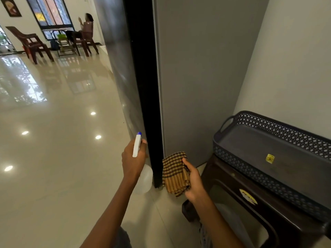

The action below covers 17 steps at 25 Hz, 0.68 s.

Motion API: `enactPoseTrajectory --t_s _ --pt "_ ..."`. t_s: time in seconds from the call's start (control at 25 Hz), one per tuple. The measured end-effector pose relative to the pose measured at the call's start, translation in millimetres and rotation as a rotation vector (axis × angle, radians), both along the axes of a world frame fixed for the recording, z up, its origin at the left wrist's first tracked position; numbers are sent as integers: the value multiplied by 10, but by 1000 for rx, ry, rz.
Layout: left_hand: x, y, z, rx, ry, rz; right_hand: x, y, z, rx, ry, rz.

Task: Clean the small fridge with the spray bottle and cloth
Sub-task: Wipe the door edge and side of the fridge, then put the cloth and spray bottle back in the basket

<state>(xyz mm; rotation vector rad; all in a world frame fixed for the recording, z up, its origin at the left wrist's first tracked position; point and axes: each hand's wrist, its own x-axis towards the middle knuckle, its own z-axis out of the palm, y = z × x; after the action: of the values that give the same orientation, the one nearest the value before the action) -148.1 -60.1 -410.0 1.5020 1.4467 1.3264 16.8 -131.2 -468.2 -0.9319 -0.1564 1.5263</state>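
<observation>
The fridge [197,77] stands tall in the middle, with a grey side panel, a black front edge and a glossy dark door facing left. My left hand [133,160] grips a white spray bottle [137,145] with a blue nozzle tip, held low against the door's bottom corner; the bottle's translucent body hangs below my hand. My right hand [194,183] holds a folded brown and tan checked cloth [176,173] just right of the fridge's black edge, near the floor.
A dark plastic stool [250,208] stands right of the fridge, bearing a dark perforated tray [279,135]. A white wall rises behind it. Glossy tiled floor [53,140] spreads to the left. Far back are brown chairs [30,43] and a seated person [86,25].
</observation>
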Motion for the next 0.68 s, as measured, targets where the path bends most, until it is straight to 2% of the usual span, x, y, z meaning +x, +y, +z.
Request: enactPoseTrajectory --t_s 0.12,0.24,0.44,0.6,0.68 --pt "113 -66 194 45 -16 -39 -30 -160 346 85 -66 -140" --pt "305 -162 516 70 -65 -90 60 -362 812 186 -226 -214" --pt "792 -242 1211 123 -101 -257 637 -694 1580 294 -414 -294" --pt "1285 -245 1755 146 -202 -385 1380 -862 1941 300 -600 -454" --pt "1569 -256 2000 144 -263 -469 1761 -1000 2025 205 -772 -528"
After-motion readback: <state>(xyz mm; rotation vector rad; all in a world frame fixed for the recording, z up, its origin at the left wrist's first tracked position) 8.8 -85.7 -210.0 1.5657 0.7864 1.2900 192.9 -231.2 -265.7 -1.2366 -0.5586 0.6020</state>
